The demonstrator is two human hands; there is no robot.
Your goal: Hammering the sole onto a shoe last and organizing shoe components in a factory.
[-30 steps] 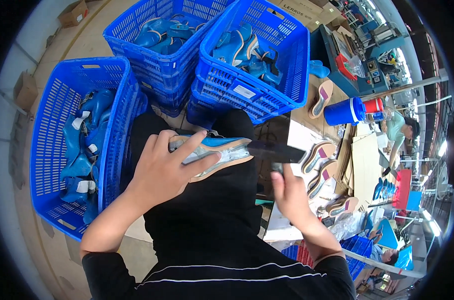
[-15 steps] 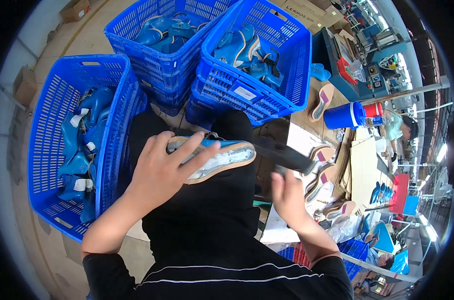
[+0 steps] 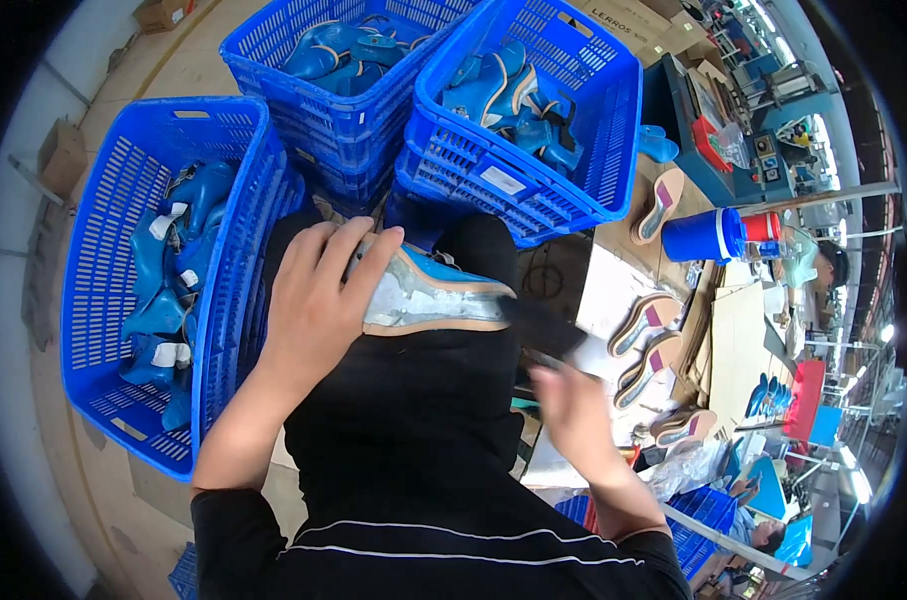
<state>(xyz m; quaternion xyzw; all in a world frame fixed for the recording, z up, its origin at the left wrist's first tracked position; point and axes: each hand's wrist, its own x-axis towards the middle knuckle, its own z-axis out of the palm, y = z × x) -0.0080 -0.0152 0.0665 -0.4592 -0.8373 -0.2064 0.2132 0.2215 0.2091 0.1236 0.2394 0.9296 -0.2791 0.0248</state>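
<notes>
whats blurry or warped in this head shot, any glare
Head view: the right hand and the dark tool it holds are motion-blurred, while the left hand and the shoe it holds are sharp. Fisheye bends the blue crates toward a black rim. Bright lamps glare at the far right edge; lighting elsewhere is even, without hard shadows.

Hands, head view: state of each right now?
Left hand: closed over a blue shoe upper, sole side up, on the lap.
Right hand: blurred, gripping a dark flat tool whose tip meets the shoe's end.
</notes>
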